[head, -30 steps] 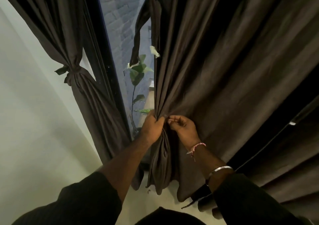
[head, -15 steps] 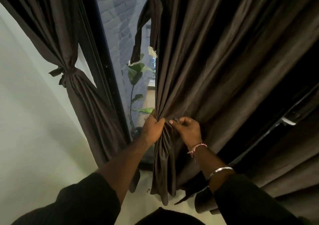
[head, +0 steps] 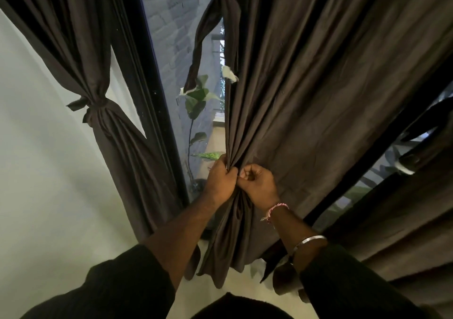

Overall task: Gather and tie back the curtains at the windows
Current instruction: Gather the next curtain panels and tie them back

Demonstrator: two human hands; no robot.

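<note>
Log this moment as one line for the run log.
left hand: grips gathered curtain | right hand: pinches next fold | tie strap: hanging loose | left curtain: tied

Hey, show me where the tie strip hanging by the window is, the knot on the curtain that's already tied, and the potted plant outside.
Tie strip (head: 196,56), head view, on the middle of the hanging strip.
Knot (head: 94,106), head view, on the cinched waist of the left curtain.
Potted plant (head: 196,103), head view, on a big upper leaf.
</note>
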